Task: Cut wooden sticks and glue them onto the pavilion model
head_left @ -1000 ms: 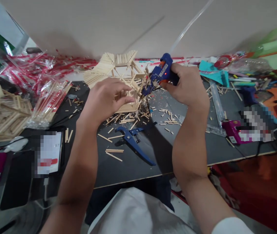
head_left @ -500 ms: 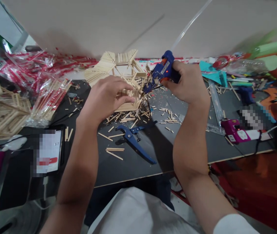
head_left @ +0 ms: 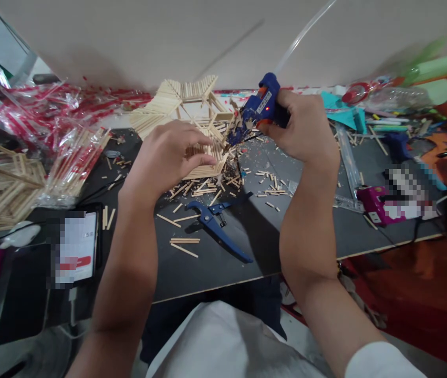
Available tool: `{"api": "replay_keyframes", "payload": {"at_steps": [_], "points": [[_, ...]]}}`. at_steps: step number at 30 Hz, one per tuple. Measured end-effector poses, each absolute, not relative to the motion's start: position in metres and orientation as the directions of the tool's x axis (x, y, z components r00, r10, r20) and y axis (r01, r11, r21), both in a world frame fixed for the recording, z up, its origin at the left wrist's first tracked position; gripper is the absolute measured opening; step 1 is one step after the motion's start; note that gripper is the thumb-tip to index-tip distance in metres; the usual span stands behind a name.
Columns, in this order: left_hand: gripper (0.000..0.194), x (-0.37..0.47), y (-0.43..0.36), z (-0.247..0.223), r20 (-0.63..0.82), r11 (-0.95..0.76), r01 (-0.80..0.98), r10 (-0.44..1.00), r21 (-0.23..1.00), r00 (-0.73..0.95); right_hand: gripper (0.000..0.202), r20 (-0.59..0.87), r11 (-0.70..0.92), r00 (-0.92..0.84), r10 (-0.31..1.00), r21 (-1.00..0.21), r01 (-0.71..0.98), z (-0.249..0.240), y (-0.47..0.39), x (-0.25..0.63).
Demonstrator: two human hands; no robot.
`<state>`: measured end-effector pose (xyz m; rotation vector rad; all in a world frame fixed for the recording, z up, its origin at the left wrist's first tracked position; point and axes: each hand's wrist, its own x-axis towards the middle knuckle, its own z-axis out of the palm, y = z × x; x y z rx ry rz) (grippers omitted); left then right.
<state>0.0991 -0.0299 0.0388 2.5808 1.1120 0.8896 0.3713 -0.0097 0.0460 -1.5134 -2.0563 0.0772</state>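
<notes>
My right hand (head_left: 300,123) is wrapped round the handle of a blue hot glue gun (head_left: 263,107), its red light lit and a clear glue stick (head_left: 305,37) rising from its back. The gun points down and left, its nozzle end crusted with glue and debris, close to a model built of thin wooden sticks (head_left: 194,90). Over the model's near left side is my left hand (head_left: 168,155), thumb and forefinger apart with a gap between them. Its other fingers are partly hidden, so contact with the model is unclear.
A blue ratchet cutter (head_left: 223,236) lies on the dark table among cut sticks (head_left: 186,240). At left are bagged sticks (head_left: 75,163), another stick structure (head_left: 8,184) and a phone (head_left: 77,244). A clear ruler (head_left: 347,163) and a purple power strip (head_left: 376,205) lie right.
The glue gun and my right hand have shifted slightly left, the nozzle staying near the model. My left hand keeps nearly the same pose. The whole view has moved a little.
</notes>
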Motion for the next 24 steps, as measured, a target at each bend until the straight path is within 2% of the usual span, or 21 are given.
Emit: {"api": "replay_keyframes", "payload": {"at_steps": [18, 24], "points": [[0.022, 0.0984, -0.0271, 0.0377, 0.431, -0.689, 0.596, 0.724, 0.413, 0.538, 0.011, 0.440, 0.379, -0.201, 0.875, -0.366, 0.850, 0.0491, -0.0116, 0.3688], [0.026, 0.0970, -0.0259, 0.0361, 0.434, -0.697, 0.579, 0.717, 0.424, 0.545, 0.013, 0.444, 0.337, -0.161, 0.881, -0.352, 0.873, 0.0489, -0.0103, 0.3728]]}}
